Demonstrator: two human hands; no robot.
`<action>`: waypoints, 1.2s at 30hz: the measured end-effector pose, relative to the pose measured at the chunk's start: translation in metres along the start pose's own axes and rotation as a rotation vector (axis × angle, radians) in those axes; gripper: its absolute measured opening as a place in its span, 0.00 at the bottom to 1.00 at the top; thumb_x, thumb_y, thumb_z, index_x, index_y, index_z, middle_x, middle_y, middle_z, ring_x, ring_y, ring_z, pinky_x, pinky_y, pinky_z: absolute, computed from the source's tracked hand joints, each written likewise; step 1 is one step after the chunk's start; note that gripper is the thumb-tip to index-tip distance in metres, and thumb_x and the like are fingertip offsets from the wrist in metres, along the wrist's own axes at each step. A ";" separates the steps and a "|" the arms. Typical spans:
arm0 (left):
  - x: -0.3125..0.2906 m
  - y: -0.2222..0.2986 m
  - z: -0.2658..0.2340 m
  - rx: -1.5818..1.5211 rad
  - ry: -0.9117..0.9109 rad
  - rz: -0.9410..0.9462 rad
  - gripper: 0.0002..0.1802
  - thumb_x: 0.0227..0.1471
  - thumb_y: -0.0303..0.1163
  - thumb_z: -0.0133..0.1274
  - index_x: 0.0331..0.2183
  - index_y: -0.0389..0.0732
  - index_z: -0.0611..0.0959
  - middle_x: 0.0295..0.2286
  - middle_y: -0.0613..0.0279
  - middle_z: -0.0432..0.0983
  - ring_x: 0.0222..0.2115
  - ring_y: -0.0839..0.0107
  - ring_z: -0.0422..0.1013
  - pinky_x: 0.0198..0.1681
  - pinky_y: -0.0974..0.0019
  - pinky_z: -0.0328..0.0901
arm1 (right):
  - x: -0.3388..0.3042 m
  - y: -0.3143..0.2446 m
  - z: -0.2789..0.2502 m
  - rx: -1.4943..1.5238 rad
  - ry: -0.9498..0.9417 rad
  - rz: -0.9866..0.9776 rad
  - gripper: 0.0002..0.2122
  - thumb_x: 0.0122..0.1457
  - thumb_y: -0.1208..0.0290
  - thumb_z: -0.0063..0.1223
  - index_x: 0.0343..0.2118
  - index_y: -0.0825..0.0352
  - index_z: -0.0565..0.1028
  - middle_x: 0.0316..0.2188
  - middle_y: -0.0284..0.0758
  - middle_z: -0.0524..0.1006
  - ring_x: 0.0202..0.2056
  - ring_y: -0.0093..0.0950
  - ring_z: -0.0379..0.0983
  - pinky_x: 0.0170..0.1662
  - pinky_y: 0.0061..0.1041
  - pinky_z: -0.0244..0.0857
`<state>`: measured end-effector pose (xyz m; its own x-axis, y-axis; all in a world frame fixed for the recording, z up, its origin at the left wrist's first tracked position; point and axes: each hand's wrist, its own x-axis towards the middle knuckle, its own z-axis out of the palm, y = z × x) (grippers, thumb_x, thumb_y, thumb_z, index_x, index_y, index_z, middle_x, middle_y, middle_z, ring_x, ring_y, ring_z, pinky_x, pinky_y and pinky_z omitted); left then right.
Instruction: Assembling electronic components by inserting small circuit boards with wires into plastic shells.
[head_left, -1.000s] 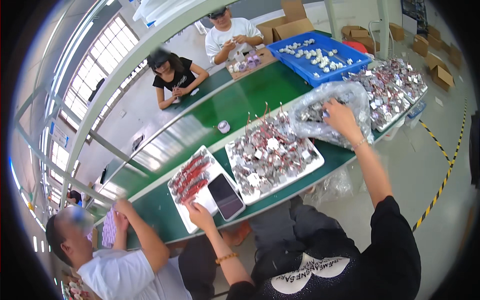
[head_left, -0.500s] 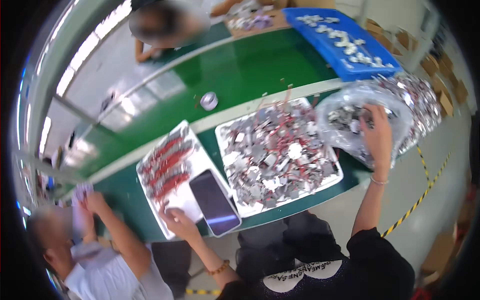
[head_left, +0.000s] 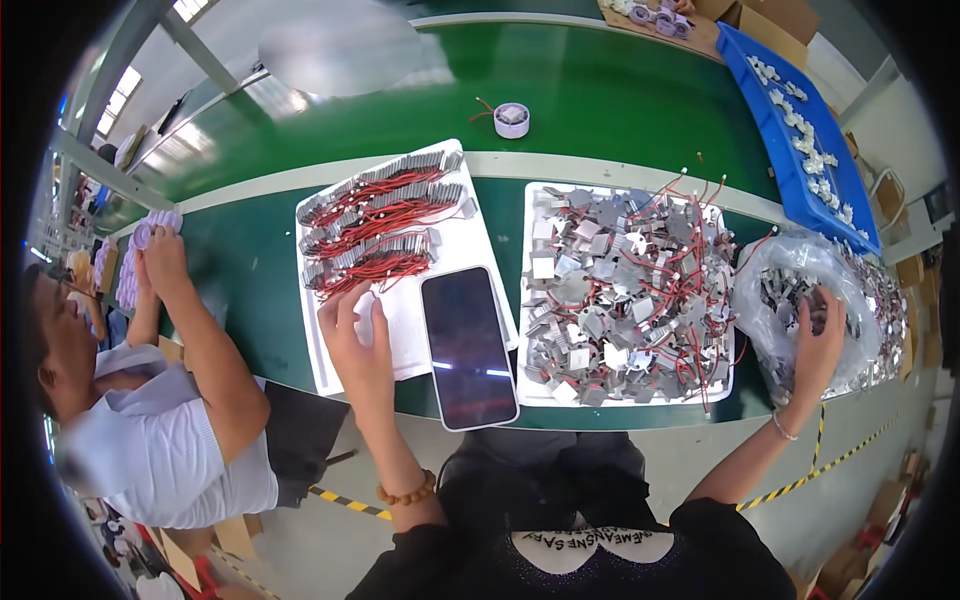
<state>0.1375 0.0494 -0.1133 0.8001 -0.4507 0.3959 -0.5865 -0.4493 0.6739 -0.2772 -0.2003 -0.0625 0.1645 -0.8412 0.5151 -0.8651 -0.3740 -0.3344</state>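
Observation:
My left hand [head_left: 362, 345] is over the near left part of a white tray [head_left: 400, 355], fingers curved and apart, with nothing visible in them. Just beyond its fingertips, small grey finned metal pieces with red wires [head_left: 370, 262] lie in neat rows. A dark-screened phone [head_left: 468, 345] rests on the tray's right side. My right hand [head_left: 820, 345] reaches into a clear plastic bag [head_left: 760, 335] of small metal parts [head_left: 785, 285]. Its thumb and fingers are apart at the parts; I see nothing held. Between my hands, a second white tray [head_left: 640, 402] holds a jumbled heap of wired metal pieces [head_left: 620, 290].
A round white part with a wire [head_left: 511, 120] sits on the green table [head_left: 600, 90] beyond. A blue tray of white parts [head_left: 800, 150] stands at the far right. At left, a co-worker [head_left: 190, 420] handles lilac parts [head_left: 150, 235]. Silvery metal parts [head_left: 885, 310] lie beside the bag.
The view has shifted, so the trays sit differently in it. My left hand has moved up toward the rows, its fingers more upright. My right hand stays in the bag.

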 end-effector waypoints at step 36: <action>-0.024 0.083 -0.028 -1.327 -0.356 -0.097 0.12 0.41 0.12 0.49 0.33 0.28 0.74 0.26 0.47 0.76 0.25 0.66 0.74 0.33 0.68 0.70 | -0.028 -0.051 -0.037 1.092 0.419 0.124 0.16 0.56 0.74 0.47 0.47 0.71 0.65 0.42 0.40 0.69 0.40 0.29 0.67 0.40 0.24 0.63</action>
<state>0.0729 0.0449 -0.0495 0.6377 -0.7215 0.2696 0.1885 0.4856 0.8536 -0.2557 -0.1430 -0.0306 -0.2367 -0.7774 0.5828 0.0347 -0.6062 -0.7946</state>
